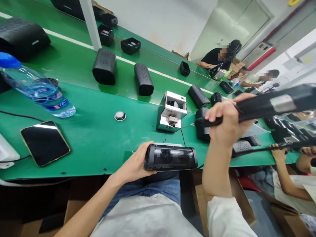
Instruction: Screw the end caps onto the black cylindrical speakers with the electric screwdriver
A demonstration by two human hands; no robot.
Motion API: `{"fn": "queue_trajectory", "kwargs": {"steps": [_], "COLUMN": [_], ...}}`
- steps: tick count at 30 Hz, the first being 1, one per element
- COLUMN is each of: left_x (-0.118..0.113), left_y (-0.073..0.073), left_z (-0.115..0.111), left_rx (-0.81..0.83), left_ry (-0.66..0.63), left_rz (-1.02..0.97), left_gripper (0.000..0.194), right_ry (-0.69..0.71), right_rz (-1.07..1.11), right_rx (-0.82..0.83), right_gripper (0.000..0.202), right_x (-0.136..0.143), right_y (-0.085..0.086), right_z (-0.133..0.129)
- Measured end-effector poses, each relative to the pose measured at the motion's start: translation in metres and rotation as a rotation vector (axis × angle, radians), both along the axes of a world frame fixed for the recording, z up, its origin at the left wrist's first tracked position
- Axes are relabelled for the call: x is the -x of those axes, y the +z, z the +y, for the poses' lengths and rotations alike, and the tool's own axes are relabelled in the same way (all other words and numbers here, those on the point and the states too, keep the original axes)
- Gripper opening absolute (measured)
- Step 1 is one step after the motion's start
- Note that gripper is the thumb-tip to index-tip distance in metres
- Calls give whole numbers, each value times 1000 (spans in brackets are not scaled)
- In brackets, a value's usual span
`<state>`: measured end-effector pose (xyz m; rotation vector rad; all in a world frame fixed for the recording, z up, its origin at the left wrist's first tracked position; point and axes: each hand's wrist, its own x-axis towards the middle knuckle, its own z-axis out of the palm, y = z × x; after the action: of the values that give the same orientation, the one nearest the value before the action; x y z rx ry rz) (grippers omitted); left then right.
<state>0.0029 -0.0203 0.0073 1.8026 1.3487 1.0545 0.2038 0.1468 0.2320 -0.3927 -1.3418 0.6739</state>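
My left hand (138, 162) grips the left end of a black speaker (174, 157) with a perforated front, which lies on its side at the table's near edge. My right hand (225, 120) is raised, its fingers wrapped round a black electric screwdriver (268, 104). The screwdriver lies nearly level, and its thin bit points left toward a white screw feeder (161, 115). The bit's tip is close to the feeder's front right; whether a screw sits on it is too small to tell. A small round metal part (120, 116) lies left of the feeder.
A water bottle (40, 90) and a phone (45, 143) lie on the left. Black speaker housings (105, 66) stand along the green conveyor belt (79, 62) behind, with more at right. A white post (90, 24) rises at back left. A co-worker's hand (278, 154) is at right.
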Motion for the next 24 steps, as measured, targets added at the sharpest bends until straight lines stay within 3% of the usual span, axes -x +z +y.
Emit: {"fn": "queue_trajectory", "kwargs": {"steps": [6,14,18,24], "left_x": [0,1,3,5], "left_y": [-1,-3,-3,-4], "left_z": [0,0,0,2], "left_rx": [23,35,28,24], "left_ry": [-6,-9,-12,-17], "left_rz": [4,23,30,53], "left_gripper": [112,112,112,104], "right_ry": [-90,-21,-9,-107], "right_rz": [-45,-27,-24,-32], "right_rx": [56,81,103,161], "right_gripper": [22,16,21,22], "right_x": [38,43,23,-37], "right_y": [-24,-29,-23,6], "right_z": [44,47,34,-3]}}
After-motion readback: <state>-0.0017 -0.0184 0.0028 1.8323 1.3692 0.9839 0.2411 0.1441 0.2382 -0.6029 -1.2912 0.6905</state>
